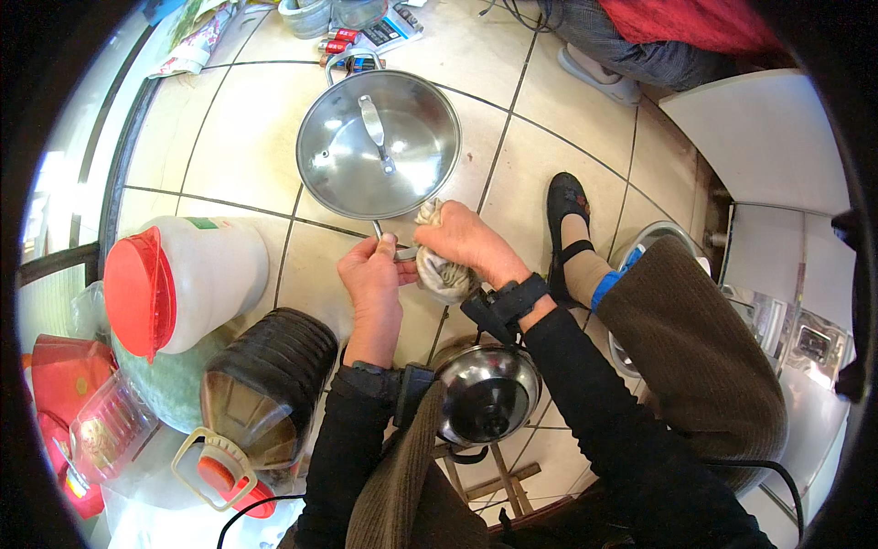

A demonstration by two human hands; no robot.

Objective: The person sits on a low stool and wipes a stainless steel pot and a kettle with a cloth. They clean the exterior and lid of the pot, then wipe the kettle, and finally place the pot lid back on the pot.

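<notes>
A wide stainless steel pot [322, 180] with a glass lid [422, 137] stands on the tiled floor before me. The lid has a metal handle [371, 120] across its middle. My left hand [370, 274] grips the near loop handle [406, 254] of the pot, thumb on top. In my right hand [463, 237] is a bunched, greyish cloth [442, 274], held against the right part of that same handle. Some of the cloth sticks up above my fist, near the pot's rim.
Left are a white plastic container [219, 274] with a red lid and a large bottle of dark liquid [267, 384]. A smaller lidded pot [488, 391] sits below my wrists. Batteries [336, 45] lie behind the big pot. Another person's leg [603, 41] is at upper right; a metal basin [669, 230] stands behind my leg.
</notes>
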